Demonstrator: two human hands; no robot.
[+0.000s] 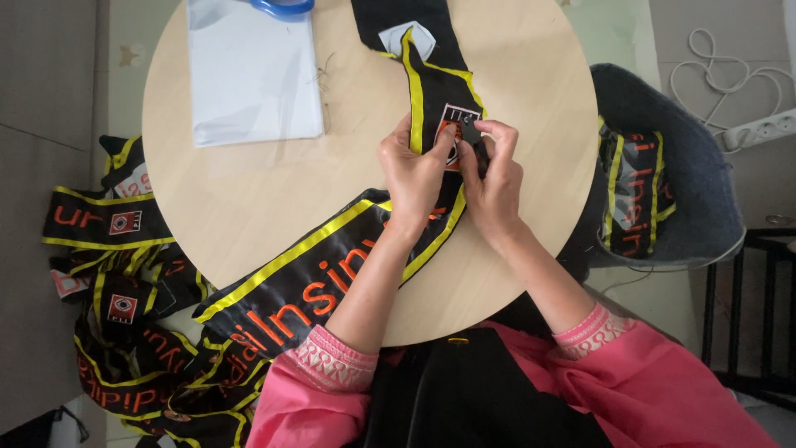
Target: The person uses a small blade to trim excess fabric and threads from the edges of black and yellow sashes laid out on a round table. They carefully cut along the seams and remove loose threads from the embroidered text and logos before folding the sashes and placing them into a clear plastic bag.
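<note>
Left hand [417, 170] and right hand [493, 178], each grip pinched closed on black yellow-edged sash [431, 91], square red-white patch [455, 124]

Soft even daylight (faint shadows)

Both my arms reach away from me, out toward the middle. My sleeves are pink, with patterned cuffs pushed up below my elbows, so my forearms are bare. My left hand [417, 170] lies palm down with its back facing up. Its fingers are bent, and the thumb points far and to the right. My right hand [496, 178] sits just beside it, touching it. Its fingers curl in and pinch together at the tips, close to my left thumb. Both wrists are bent a little toward each other.
</note>
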